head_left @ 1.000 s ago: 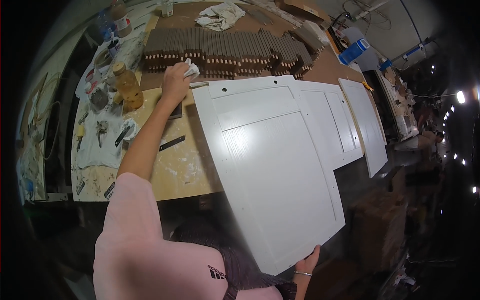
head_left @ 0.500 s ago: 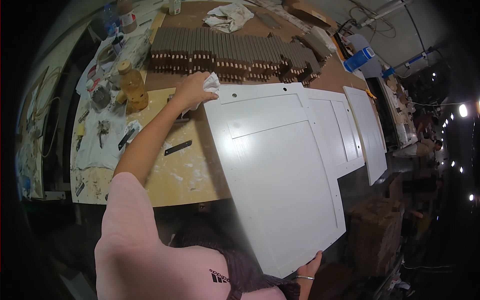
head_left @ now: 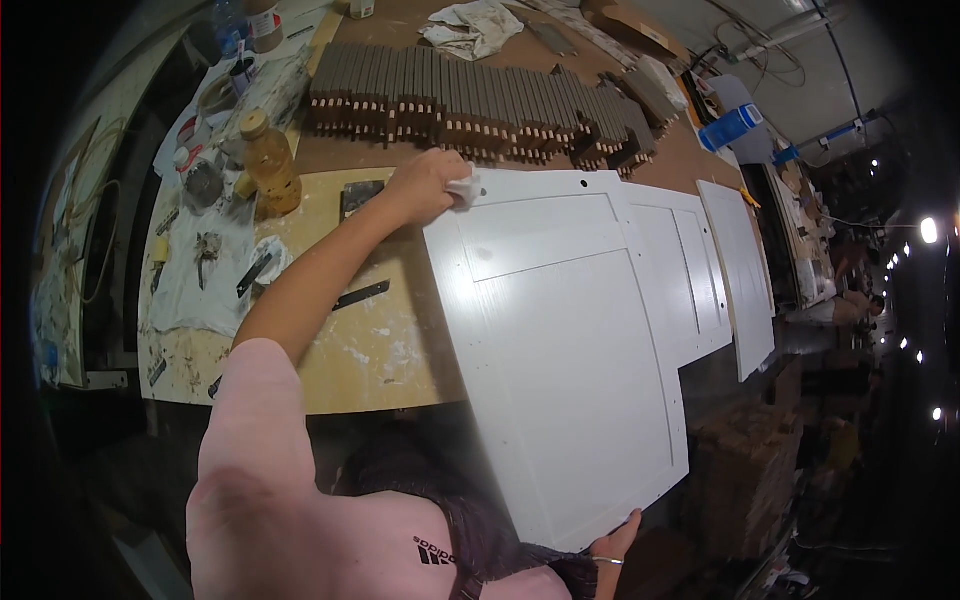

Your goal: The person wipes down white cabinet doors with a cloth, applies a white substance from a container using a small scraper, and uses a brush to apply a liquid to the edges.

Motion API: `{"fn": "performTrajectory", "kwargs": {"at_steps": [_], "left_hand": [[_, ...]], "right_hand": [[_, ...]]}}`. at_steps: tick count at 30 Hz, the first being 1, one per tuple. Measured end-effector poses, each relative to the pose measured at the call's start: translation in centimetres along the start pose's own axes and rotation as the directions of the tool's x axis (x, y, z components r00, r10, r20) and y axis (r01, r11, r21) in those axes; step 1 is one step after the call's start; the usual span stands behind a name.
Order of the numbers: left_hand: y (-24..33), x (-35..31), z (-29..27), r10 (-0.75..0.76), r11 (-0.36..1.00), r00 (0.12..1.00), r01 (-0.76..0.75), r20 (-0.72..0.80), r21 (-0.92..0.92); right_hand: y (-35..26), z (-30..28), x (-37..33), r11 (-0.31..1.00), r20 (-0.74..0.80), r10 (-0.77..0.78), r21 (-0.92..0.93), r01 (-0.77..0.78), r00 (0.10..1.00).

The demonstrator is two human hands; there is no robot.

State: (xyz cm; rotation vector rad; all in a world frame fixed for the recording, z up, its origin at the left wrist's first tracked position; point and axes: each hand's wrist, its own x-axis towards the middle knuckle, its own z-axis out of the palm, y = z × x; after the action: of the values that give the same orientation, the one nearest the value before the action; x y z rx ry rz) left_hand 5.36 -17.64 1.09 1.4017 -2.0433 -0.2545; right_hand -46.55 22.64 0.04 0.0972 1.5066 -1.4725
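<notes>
Looking down in the head view, we find the large white panel (head_left: 560,350) partly over the surface (head_left: 405,345), its near end jutting past the front edge. At the panel's far left corner, our left hand (head_left: 425,188) has its fingers curled closed around a white wad (head_left: 463,190). At the panel's near right corner, our right hand (head_left: 614,545) touches the edge; its fingers are partly hidden, so we cannot tell how tightly they close. If that support slips, the overhanging end could dip and drop. Grit in the wad might scratch the finish. A sideways swing could scuff the second white panel (head_left: 672,262) just right of the large panel; a forward push could topple the brown strips (head_left: 450,95) just beyond its far edge.
</notes>
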Motion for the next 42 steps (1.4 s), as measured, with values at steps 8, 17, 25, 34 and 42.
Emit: {"fn": "performTrajectory", "kwargs": {"at_steps": [8,17,25,34,42], "left_hand": [[1.4,1.0,-0.9,-0.322,0.942,0.945,0.314,0.054,0.122],[6.3,-4.7,2.5,0.110,0.983,0.972,-0.076,-0.208,0.168],[20.6,-19.4,4.8,0.579,0.611,0.813,-0.483,-0.061,-0.628],[14.7,-7.9,4.8,0.355,0.935,0.933,-0.353,-0.060,0.039],[12.1,-2.8,-0.5,-0.215,0.876,0.976,0.212,0.044,-0.433]], "right_hand": [[0.1,0.3,-0.4,1.000,0.003,-0.026,0.009,0.026,1.000],[0.4,0.5,-0.4,0.999,-0.017,-0.043,-0.005,0.043,0.999],[0.1,1.7,-0.8,1.000,-0.021,-0.002,-0.018,0.001,1.000],[0.1,1.9,-1.1,0.997,0.046,0.039,0.070,-0.043,0.998],[0.1,1.1,-1.0,0.997,0.036,-0.017,0.069,0.014,0.999]]}}
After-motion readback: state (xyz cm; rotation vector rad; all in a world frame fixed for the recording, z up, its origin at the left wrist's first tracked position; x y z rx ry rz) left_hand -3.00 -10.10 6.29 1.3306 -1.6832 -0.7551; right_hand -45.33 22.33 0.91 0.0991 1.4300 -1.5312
